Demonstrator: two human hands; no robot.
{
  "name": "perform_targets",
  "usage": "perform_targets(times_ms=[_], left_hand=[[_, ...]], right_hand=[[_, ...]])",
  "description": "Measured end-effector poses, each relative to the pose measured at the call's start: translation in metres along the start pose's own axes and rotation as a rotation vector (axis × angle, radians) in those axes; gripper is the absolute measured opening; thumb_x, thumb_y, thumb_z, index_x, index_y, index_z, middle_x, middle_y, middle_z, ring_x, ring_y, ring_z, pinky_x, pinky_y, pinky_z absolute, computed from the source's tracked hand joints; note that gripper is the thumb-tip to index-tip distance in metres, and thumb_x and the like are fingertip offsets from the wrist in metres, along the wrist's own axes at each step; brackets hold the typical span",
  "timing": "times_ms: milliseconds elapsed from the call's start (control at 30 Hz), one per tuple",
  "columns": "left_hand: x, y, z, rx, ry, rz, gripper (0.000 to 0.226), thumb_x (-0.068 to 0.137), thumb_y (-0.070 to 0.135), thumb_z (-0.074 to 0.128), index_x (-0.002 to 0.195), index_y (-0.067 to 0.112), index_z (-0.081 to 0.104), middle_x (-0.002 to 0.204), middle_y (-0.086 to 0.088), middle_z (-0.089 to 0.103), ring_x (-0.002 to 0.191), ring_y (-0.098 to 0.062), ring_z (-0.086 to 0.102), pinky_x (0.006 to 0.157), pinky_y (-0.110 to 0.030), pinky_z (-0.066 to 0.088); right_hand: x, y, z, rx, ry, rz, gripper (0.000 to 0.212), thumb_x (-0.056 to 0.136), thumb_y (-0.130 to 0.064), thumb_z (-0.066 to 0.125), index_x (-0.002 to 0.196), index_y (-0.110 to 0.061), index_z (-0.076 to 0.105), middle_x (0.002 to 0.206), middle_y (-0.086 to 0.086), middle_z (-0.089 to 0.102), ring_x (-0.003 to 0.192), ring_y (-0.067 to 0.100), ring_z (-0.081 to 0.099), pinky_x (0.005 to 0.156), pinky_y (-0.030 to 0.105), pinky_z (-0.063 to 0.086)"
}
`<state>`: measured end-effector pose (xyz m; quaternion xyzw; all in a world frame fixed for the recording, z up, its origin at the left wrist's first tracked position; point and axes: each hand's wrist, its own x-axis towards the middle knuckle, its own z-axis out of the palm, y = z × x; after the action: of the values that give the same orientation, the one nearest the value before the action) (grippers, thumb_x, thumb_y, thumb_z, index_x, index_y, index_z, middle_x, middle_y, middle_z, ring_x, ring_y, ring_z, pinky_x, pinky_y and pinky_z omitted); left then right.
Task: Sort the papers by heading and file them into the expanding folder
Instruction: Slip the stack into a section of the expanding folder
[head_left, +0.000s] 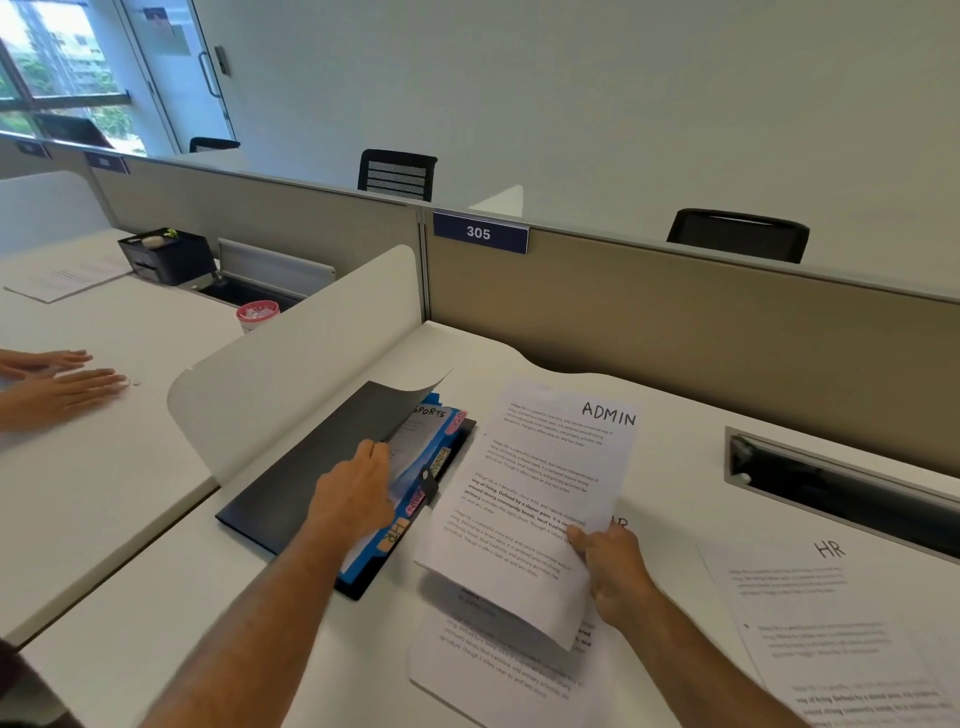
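Head view. The ADMIN sheet (540, 499) is pinched at its lower right edge by the right hand (613, 566) and held lifted over the desk (156, 519), just right of the folder (291, 483). The folder's black cover is held back by the left hand (358, 493), whose fingers are tucked in among the blue dividers (363, 561); whether they are curled round a divider cannot be told.

The likeliest fault is judged to be misfiling: the tabs are small, partly hidden and crowded, and the sheet could be slipped behind HR or SPORTS instead. With only one edge held, the thin sheet already sags at its bottom corner, so it could be buckled or creased against a divider edge. The cover looks springy and curled, and could be let fall shut if the left hand slackens.

The papers are thin, white and limp, with printed text and handwritten headings. The folder is flat, matt black outside, with glossy blue plastic pockets and coloured tabs. An HR sheet (841, 613) lies flat at the right, and another sheet (498, 670) lies beneath the lifted one. The desk is smooth and white.
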<state>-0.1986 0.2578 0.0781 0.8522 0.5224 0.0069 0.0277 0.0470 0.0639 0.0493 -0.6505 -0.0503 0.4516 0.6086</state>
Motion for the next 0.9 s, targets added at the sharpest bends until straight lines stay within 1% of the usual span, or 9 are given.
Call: perform_targets(times_ms=[67, 167, 267, 367, 467, 533, 633, 800, 900], left_hand=[[0.002, -0.004, -0.001, -0.013, 0.014, 0.019, 0.058, 0.089, 0.026, 0.068, 0.137, 0.020, 0.037, 0.131, -0.003, 0.048, 0.078, -0.015, 0.056, 0.062, -0.026, 0.044], [0.006, -0.011, 0.000, -0.037, 0.006, 0.098, 0.082, 0.090, 0.015, 0.063, 0.154, 0.034, 0.017, 0.135, -0.002, 0.045, 0.066, -0.012, 0.054, 0.051, -0.022, 0.041], [0.007, -0.011, -0.001, 0.051, -0.047, 0.142, 0.072, 0.094, 0.014, 0.056, 0.154, 0.036, 0.024, 0.149, -0.001, 0.038, 0.088, -0.017, 0.062, 0.064, -0.024, 0.051], [0.006, -0.009, 0.004, 0.018, -0.042, 0.082, 0.059, 0.094, 0.027, 0.058, 0.147, 0.022, 0.034, 0.145, -0.002, 0.044, 0.110, -0.022, 0.058, 0.083, -0.035, 0.055], [0.005, -0.008, 0.007, 0.019, -0.049, 0.048, 0.092, 0.076, 0.057, 0.075, 0.147, 0.020, 0.028, 0.140, 0.000, 0.043, 0.110, -0.021, 0.055, 0.082, -0.037, 0.056], [0.004, -0.007, 0.009, 0.042, -0.066, 0.045, 0.110, 0.064, 0.062, 0.082, 0.148, 0.019, 0.026, 0.141, -0.001, 0.041, 0.113, -0.022, 0.054, 0.084, -0.038, 0.057], [0.002, -0.007, 0.012, 0.065, -0.041, 0.052, 0.101, 0.068, 0.050, 0.085, 0.145, 0.020, 0.027, 0.141, -0.002, 0.042, 0.115, -0.021, 0.053, 0.084, -0.036, 0.057], [-0.003, -0.004, 0.008, 0.031, -0.030, 0.056, 0.070, 0.080, 0.032, 0.074, 0.135, 0.020, 0.033, 0.132, 0.000, 0.043, 0.108, -0.020, 0.053, 0.077, -0.034, 0.053], [-0.003, -0.004, 0.004, 0.015, -0.016, 0.053, 0.065, 0.085, 0.022, 0.069, 0.139, 0.017, 0.034, 0.133, 0.000, 0.045, 0.104, -0.019, 0.055, 0.075, -0.031, 0.049]], right_hand=[[0.000, 0.000, 0.000, -0.003, -0.003, -0.006, 0.023, 0.091, 0.004, 0.063, 0.090, -0.019, 0.064, 0.095, 0.006, 0.073, 0.090, 0.028, 0.070, 0.074, 0.037, 0.059], [0.001, 0.000, 0.000, -0.014, 0.001, -0.006, 0.020, 0.091, 0.003, 0.064, 0.093, -0.017, 0.064, 0.097, 0.007, 0.073, 0.091, 0.029, 0.070, 0.080, 0.040, 0.058], [0.001, 0.001, 0.001, -0.023, -0.003, -0.003, 0.017, 0.091, 0.002, 0.064, 0.099, -0.014, 0.064, 0.098, 0.008, 0.073, 0.090, 0.028, 0.070, 0.070, 0.035, 0.059], [-0.002, 0.002, 0.004, -0.023, -0.009, 0.007, 0.020, 0.092, 0.001, 0.063, 0.094, -0.018, 0.063, 0.098, 0.009, 0.073, 0.091, 0.030, 0.070, 0.064, 0.034, 0.059], [-0.004, 0.001, 0.006, -0.029, -0.016, 0.011, 0.020, 0.092, 0.001, 0.063, 0.100, -0.016, 0.063, 0.101, 0.009, 0.073, 0.091, 0.030, 0.071, 0.060, 0.033, 0.059], [-0.004, 0.001, 0.006, -0.035, -0.018, 0.014, 0.021, 0.092, 0.001, 0.064, 0.107, -0.013, 0.062, 0.103, 0.010, 0.073, 0.091, 0.030, 0.071, 0.061, 0.033, 0.059], [-0.004, 0.000, 0.006, -0.039, -0.019, 0.015, 0.022, 0.092, 0.000, 0.064, 0.111, -0.011, 0.063, 0.105, 0.012, 0.072, 0.093, 0.032, 0.070, 0.069, 0.038, 0.060], [-0.004, -0.002, 0.005, -0.028, -0.015, 0.017, 0.016, 0.092, 0.000, 0.065, 0.098, -0.015, 0.065, 0.097, 0.008, 0.074, 0.091, 0.030, 0.071, 0.069, 0.036, 0.060], [-0.004, -0.003, 0.005, -0.008, -0.022, 0.008, 0.019, 0.092, 0.002, 0.063, 0.096, -0.016, 0.066, 0.095, 0.007, 0.074, 0.090, 0.028, 0.071, 0.070, 0.036, 0.059]])
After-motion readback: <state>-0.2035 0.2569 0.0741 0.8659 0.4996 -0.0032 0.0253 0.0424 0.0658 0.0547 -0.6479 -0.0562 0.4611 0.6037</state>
